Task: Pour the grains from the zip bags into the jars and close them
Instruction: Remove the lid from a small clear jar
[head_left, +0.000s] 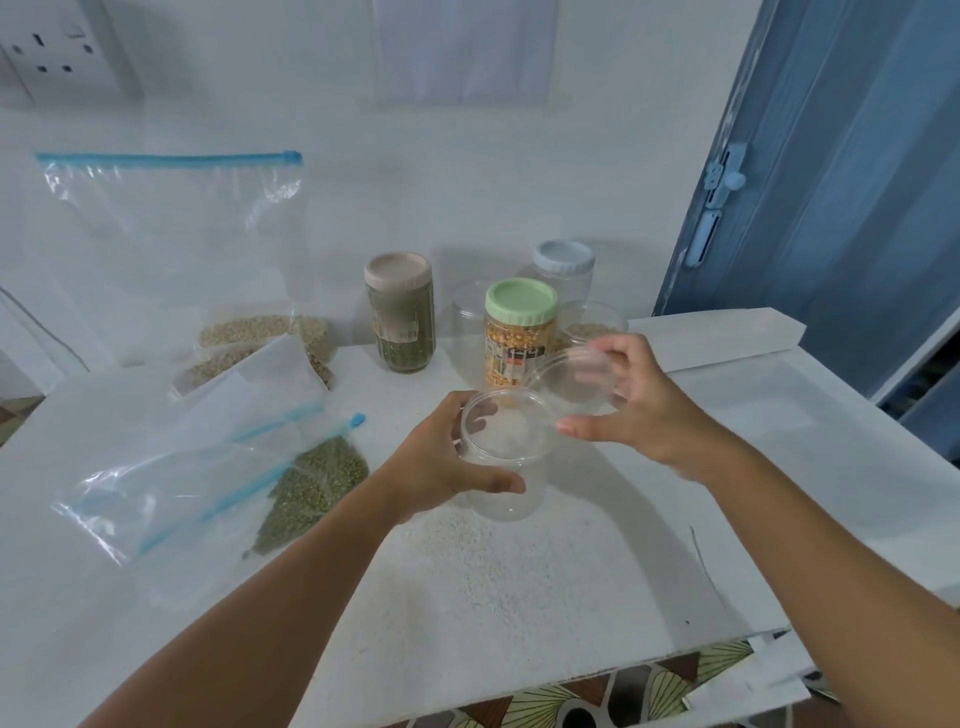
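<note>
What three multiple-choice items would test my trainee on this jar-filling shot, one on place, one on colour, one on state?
1. Where does the zip bag of green grains lie?
A. left of the held clear jar
B. behind the capped jars
C. on the floor

2. What colour is the lid on the jar of yellow grains?
A. blue
B. light green
C. red

3. What state is the clear jar in the left hand?
A. capped
B. lying on its side
C. open-topped

Answers:
1 A: the bag lies flat on the table, to the left of the held jar.
2 B: its cap is pale green.
3 C: its mouth is uncovered, while the right hand holds the clear lid beside it.
</note>
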